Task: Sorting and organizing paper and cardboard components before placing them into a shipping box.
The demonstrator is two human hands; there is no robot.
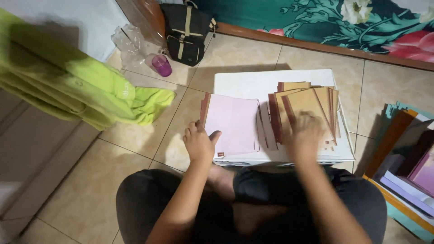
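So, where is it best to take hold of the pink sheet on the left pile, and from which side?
Probably the near left corner of the pink sheet, coming from the left. The left hand rests there already, and that edge overhangs the white box, so fingers could slip under. On the right, the brown folders under the blurred right hand crowd it.

Tiled floor (135,190). Black bag (186,31) with tan straps stands at top, against a wooden edge. Purple cup (161,65) just left of it, crumpled clear plastic (129,43) beside the cup. Lime-green cloth (77,88) hangs in from left. Teal floral fabric (325,20) along top right. Stack of coloured sheets (407,158) at right edge.
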